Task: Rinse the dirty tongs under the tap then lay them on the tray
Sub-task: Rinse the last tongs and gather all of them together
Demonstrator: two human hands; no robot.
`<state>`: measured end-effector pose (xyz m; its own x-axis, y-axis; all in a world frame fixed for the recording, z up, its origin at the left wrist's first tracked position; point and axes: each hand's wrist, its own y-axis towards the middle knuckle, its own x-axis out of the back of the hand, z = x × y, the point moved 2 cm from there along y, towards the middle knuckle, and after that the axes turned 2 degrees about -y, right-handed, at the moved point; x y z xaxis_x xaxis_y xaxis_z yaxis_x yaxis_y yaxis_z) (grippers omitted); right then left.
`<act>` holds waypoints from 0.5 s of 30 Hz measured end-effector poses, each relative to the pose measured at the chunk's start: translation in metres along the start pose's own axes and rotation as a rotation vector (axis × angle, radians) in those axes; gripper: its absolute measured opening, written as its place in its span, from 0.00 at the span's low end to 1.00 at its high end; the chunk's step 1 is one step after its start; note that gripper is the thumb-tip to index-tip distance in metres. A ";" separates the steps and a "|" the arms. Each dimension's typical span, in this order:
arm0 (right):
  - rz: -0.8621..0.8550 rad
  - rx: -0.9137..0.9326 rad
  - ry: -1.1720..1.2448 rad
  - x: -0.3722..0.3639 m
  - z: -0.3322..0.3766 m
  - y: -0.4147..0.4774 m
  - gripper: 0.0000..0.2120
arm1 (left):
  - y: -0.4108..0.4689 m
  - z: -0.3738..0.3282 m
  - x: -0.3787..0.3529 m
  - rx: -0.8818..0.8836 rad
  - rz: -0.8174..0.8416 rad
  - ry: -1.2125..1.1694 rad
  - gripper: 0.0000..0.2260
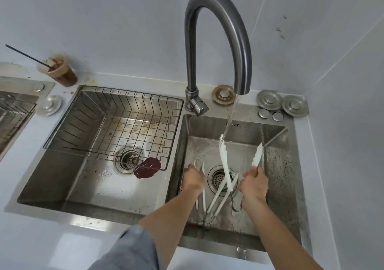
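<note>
One pair of white-tipped tongs (225,161) is held splayed in the right basin (278,166). Its right arm is gripped by the curled fingers (249,173) of the right hand (254,183), with the tips pointing away and the left arm under the water stream (231,114). A second pair (203,199) is gripped by the left hand (193,178), which is nearer the wire basket (133,92).

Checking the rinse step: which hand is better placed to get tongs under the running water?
Right. The right hand holds tongs whose tip meets the stream; the left hand is off to one side.
</note>
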<state>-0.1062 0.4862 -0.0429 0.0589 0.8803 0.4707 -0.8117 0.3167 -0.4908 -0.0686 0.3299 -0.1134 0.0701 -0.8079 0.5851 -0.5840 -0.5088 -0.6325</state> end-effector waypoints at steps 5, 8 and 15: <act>0.021 0.059 -0.022 -0.012 0.002 -0.009 0.12 | 0.000 0.035 -0.032 0.093 0.014 0.149 0.33; 0.036 0.065 0.003 -0.020 0.003 -0.009 0.14 | 0.001 0.035 -0.043 0.120 -0.021 0.193 0.38; 0.095 0.046 0.115 -0.027 0.010 -0.009 0.09 | -0.005 0.032 -0.054 0.126 -0.013 0.173 0.24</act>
<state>-0.1064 0.4555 -0.0436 0.0450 0.9410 0.3354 -0.8425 0.2161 -0.4935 -0.0437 0.3662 -0.1584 -0.0694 -0.7436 0.6650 -0.4777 -0.5605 -0.6765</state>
